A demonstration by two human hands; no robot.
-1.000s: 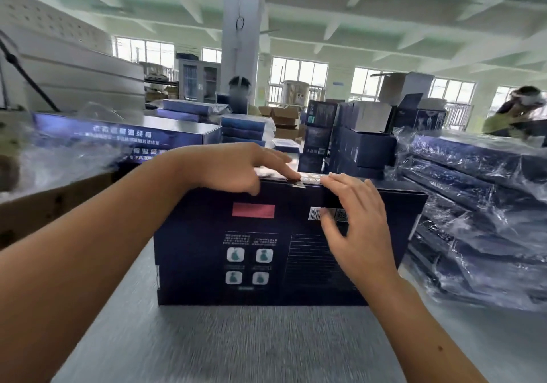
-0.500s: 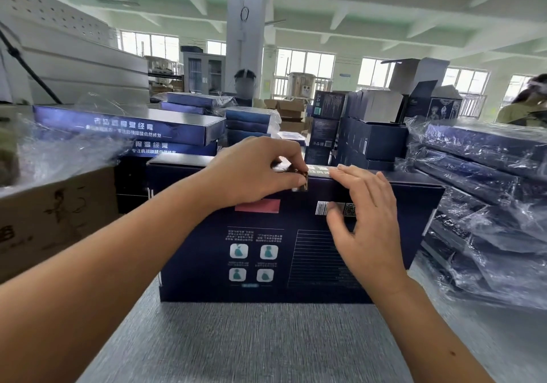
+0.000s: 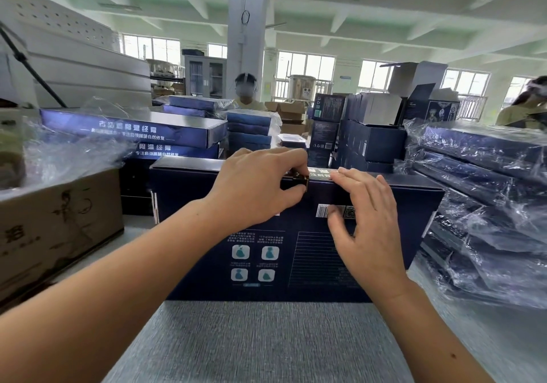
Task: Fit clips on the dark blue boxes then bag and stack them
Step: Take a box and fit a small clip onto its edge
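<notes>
The left hand [image 3: 260, 187] pinches a small dark clip [image 3: 300, 179] against the top edge of the upright dark blue cardboard box [image 3: 266, 261] — directly under its curled fingertips — while the right hand [image 3: 367, 223], fingers loosely spread, steadies that edge just beside.

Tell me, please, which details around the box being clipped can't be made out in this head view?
- Clip: mostly covered by the left hand; its shape is unclear.
- Red label on the dark blue box: hidden behind the same hand.
- Barcode: partly covered by the right hand; too small to read.
- Bagged boxes: cut off by the right edge, blurred by plastic.
</notes>
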